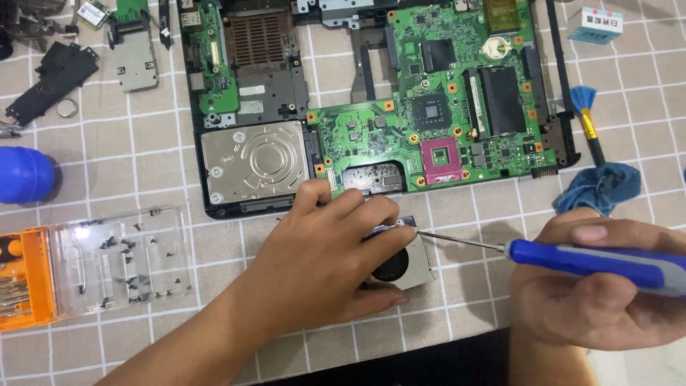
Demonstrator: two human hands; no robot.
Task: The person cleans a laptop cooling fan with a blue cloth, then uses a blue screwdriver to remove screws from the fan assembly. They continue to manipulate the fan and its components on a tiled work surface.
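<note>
My left hand [321, 257] presses down on a small silver cooling fan [407, 263] lying on the checked cloth in front of an opened laptop base. The fingers cover most of the fan. My right hand [600, 286] grips a blue-handled screwdriver [593, 259], whose thin shaft reaches left with its tip at the fan's upper edge. Behind the fan sits the green motherboard [443, 93] in the black laptop chassis [214, 207], with a silver hard drive [254, 161] at the chassis's left front.
A clear lid with several small black screws [121, 257] lies at the left beside an orange bit case [25, 275]. A blue blower [25, 175], a brush [587, 118], a blue cloth [600, 187], loose black parts [53, 75] and a small box [597, 25] surround the laptop.
</note>
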